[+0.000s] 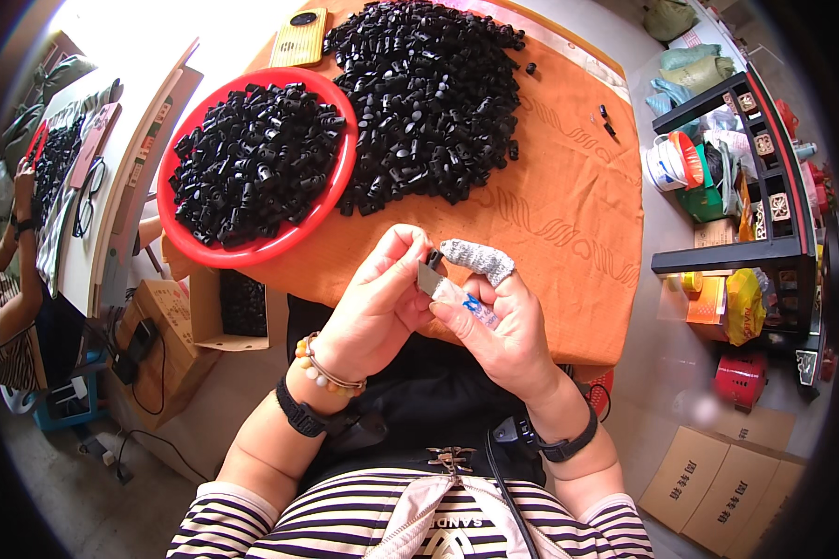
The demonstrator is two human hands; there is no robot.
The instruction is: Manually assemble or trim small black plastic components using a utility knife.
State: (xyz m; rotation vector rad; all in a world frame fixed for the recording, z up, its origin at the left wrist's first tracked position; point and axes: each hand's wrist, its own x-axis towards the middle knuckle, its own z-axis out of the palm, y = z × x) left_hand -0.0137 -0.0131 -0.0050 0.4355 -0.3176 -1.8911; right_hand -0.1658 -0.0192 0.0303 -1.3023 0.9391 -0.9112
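In front of my body, at the near edge of the orange cloth, both hands meet. My left hand (390, 284) pinches a small black plastic part (435, 260) between thumb and fingertips. My right hand (508, 331) is closed around a small blade (428, 279), whose grip is wrapped in white material with blue marks. The blade's flat end lies against or just beside the black part; I cannot tell whether they touch. A grey knitted finger sleeve (475, 258) covers my right index finger. Beyond my hands, a large pile of similar black parts (429, 102) covers the cloth.
A red basin (350, 172) full of black parts stands at the left of the orange-covered table (569, 205). A yellow case (298, 39) lies behind it. Cardboard boxes (163, 345) stand lower left. Another person's arm (26, 252) works at the far left. A black shelf (732, 261) stands right.
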